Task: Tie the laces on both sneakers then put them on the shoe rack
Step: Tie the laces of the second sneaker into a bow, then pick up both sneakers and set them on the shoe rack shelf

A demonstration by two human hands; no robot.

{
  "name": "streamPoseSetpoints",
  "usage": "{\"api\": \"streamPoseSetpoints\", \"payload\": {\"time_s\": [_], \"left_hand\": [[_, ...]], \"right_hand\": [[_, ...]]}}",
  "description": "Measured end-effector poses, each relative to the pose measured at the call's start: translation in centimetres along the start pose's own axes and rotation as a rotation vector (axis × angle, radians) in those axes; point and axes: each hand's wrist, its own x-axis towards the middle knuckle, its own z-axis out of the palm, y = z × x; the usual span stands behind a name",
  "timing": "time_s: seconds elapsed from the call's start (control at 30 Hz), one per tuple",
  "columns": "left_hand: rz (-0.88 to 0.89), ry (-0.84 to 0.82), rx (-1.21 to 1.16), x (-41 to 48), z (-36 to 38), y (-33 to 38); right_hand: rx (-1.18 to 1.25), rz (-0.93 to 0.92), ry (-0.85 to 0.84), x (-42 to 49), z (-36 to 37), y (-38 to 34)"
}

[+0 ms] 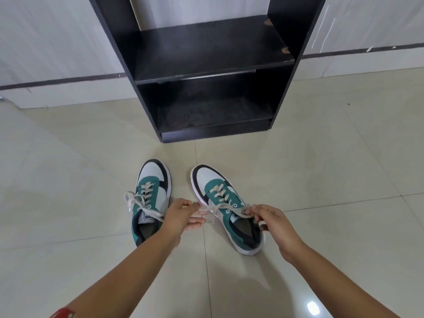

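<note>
Two green, white and black sneakers stand side by side on the tiled floor, toes pointing at the black shoe rack [206, 72]. The left sneaker [151, 193] carries a tied bow in its beige laces. Over the right sneaker [220, 193] both hands pull lace ends apart: my left hand [183, 216] pinches one end of the right sneaker's lace [214, 208] to the shoe's left, and my right hand [273, 221] grips the other end above the shoe's opening. The lace is stretched taut between them.
The rack has two dark shelves, an upper one [211, 51] and a lower one [215, 113], both bare. It stands against a white wall with a dark baseboard strip [57, 82]. Glossy beige floor tiles [321, 168] surround the shoes.
</note>
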Motion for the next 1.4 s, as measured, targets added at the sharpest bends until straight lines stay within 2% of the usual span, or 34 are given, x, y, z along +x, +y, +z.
{"api": "streamPoseSetpoints", "payload": {"time_s": [0.03,0.1,0.17,0.23,0.27,0.33,0.4,0.43,0.5,0.67,1.1,1.23,1.4], "left_hand": [[0.04,0.007,0.06,-0.5,-0.3,-0.2],[0.239,0.094,0.256,-1.6,-0.9,-0.9],[0.494,0.235,0.55,-2.9,-2.0,-1.5],[0.693,0.388,0.808,-4.0,-3.3,-2.4],[0.737,0.467,0.883,-4.3,-4.0,-3.1],[0.644,0.609,0.885,-4.6,-4.9,-4.9],[0.446,0.636,0.735,-4.7,-5.5,-6.5],[0.382,0.586,0.645,-4.6,-5.8,-7.1],[0.364,0.44,0.555,-4.3,-6.6,-7.6],[0.227,0.335,0.76,-3.5,-8.7,-6.8],[0.544,0.303,0.841,-5.2,-5.7,-1.9],[0.578,0.283,0.903,-7.6,-4.8,2.7],[0.603,0.265,0.859,-14.4,-3.7,10.8]], "right_hand": [[-0.051,-0.063,-0.021,-0.4,0.2,0.1],[-0.218,-0.187,-0.045,-1.0,0.3,0.6],[-0.606,-0.245,-0.087,-1.4,0.1,1.4],[-1.019,-0.196,-0.114,-1.8,0.3,1.7],[-1.161,-0.17,-0.112,-2.0,0.6,1.6],[-1.281,-0.169,-0.089,-2.1,1.5,1.5],[-1.269,-0.198,-0.053,-2.3,2.5,1.3],[-1.248,-0.216,-0.035,-2.3,2.9,1.2],[-1.218,-0.253,-0.01,-2.5,3.7,1.1],[-1.221,-0.299,-0.019,-2.8,4.9,1.5],[-1.006,-0.46,0.148,-1.1,3.7,-0.6],[-0.981,-0.474,0.223,-2.8,3.1,-5.4],[-0.927,-0.473,0.256,-8.4,1.8,-15.1]]}}
